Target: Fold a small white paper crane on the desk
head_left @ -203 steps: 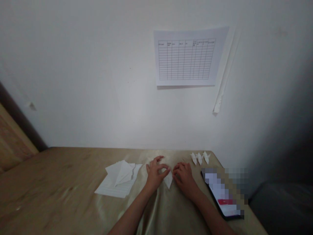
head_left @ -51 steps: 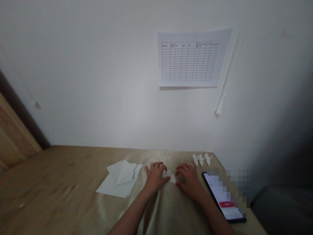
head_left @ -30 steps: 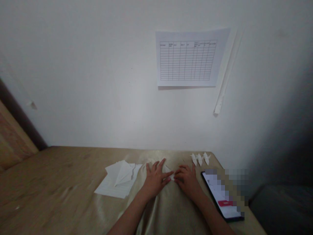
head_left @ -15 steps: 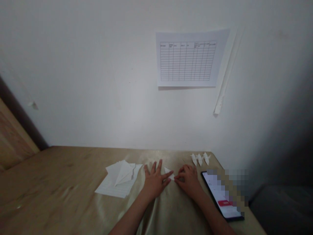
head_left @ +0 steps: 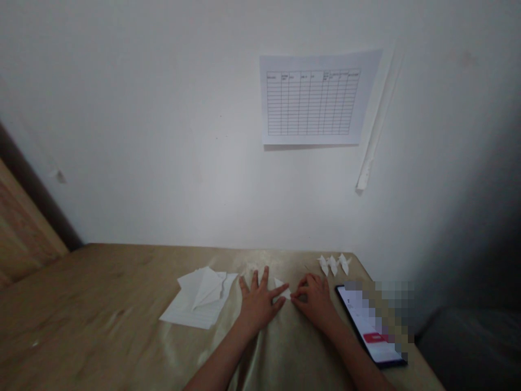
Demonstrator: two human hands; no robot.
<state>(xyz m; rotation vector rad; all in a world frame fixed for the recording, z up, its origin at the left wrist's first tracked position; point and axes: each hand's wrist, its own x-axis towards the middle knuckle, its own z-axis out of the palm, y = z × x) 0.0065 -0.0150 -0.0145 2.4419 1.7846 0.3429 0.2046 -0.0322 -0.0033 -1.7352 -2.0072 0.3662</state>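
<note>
My left hand lies flat on the table with its fingers spread, the index finger pressing down a small folded white paper. My right hand is curled, its fingertips pinching or pressing the right edge of that same folded paper. The paper is mostly hidden between the two hands; only a small white triangle shows.
A stack of white sheets lies left of my hands on the glossy tan tablecloth. Three small folded paper figures stand at the back right corner. A phone with a lit screen lies at right. A printed table sheet hangs on the wall.
My left hand flattened from a curled grip to spread fingers on the paper, which now lies lower and flatter. My right hand stays pressed at its edge. Little moved in the last half second.
</note>
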